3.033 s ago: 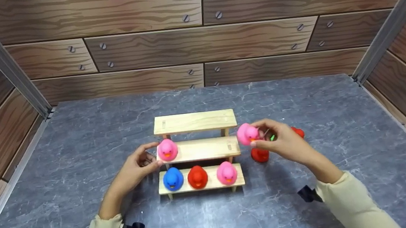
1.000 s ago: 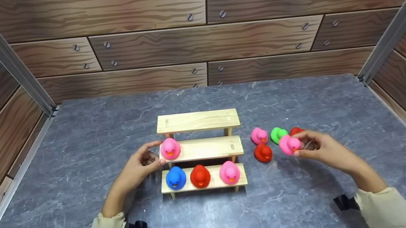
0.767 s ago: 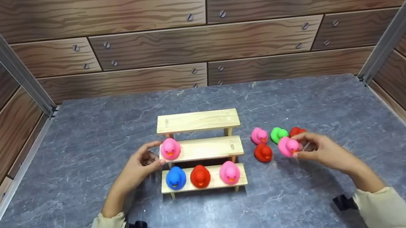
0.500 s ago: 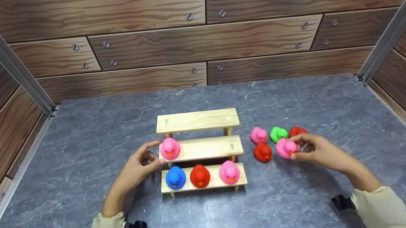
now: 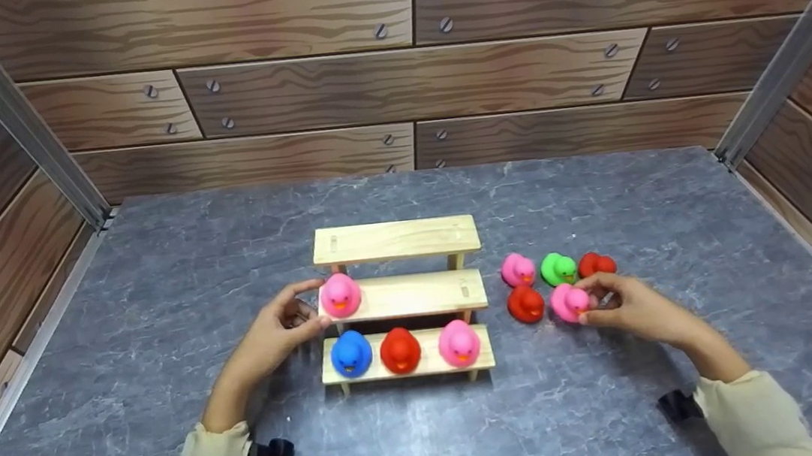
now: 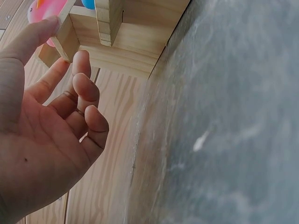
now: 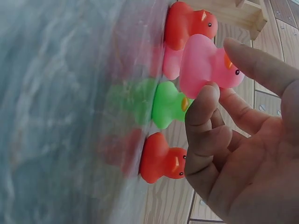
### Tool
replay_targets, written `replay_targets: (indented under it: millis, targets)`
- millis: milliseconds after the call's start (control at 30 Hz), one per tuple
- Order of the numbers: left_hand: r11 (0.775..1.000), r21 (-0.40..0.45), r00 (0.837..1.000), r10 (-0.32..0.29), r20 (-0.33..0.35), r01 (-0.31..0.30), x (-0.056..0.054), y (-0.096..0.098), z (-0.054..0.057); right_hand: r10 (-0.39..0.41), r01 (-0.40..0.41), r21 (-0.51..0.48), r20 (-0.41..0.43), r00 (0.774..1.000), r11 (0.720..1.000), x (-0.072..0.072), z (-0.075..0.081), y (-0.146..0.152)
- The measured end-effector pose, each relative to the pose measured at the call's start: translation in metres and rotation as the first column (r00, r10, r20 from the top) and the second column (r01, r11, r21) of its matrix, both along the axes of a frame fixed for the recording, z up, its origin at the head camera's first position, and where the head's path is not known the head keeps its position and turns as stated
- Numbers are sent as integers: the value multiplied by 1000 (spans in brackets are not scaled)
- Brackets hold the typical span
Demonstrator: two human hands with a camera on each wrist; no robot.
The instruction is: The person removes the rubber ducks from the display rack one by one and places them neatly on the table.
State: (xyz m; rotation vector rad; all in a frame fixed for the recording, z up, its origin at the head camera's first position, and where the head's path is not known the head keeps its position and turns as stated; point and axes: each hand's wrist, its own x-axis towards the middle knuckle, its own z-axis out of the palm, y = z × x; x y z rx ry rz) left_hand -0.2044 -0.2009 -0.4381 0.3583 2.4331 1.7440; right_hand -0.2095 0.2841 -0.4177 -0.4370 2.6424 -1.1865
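My left hand point(image 5: 275, 332) pinches the left end of the middle step of a three-step wooden stand point(image 5: 400, 239), thumb and index finger on its edges. On that step, close to those fingertips, sits a pink rubber duck point(image 5: 340, 295). The bottom step carries a blue duck point(image 5: 350, 354), a red duck point(image 5: 400, 350) and a pink duck point(image 5: 459, 343). Right of the stand, my right hand point(image 5: 629, 308) holds another pink rubber duck point(image 7: 198, 67) between thumb and fingers, low over the table. Just behind it stands a green duck point(image 5: 558, 269).
Also on the grey marbled table point(image 5: 429, 444), right of the stand, are a pink duck point(image 5: 517, 270), a red duck point(image 5: 526, 304) in front of it, and a red duck point(image 5: 596, 264) behind my right hand. Wood-patterned walls point(image 5: 391, 86) surround the table.
Three seconds ago my right hand held a pink duck beside the middle step; it then shifted right. Over the last second its pink duck has drifted slightly left and nearer. The left hand keeps its place.
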Motion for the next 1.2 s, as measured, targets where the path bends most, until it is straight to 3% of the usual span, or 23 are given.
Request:
replay_targets:
  millis: [333, 633, 933, 1200]
  targets:
    - [1000, -20, 1000, 18, 9, -18, 0, 0, 1, -4, 5, -27, 37, 999, 1000, -3, -4, 3]
    - [1000, -4, 1000, -9, -18, 8, 0, -1, 1, 6, -6, -12, 33, 999, 1000, -4, -5, 5]
    - [1000, -21, 1000, 18, 8, -18, 0, 1, 1, -24, 24, 25, 25, 999, 999, -6, -4, 5]
    - [1000, -19, 1000, 2, -2, -2, 0, -1, 1, -36, 35, 29, 22, 999, 999, -10, -6, 3]
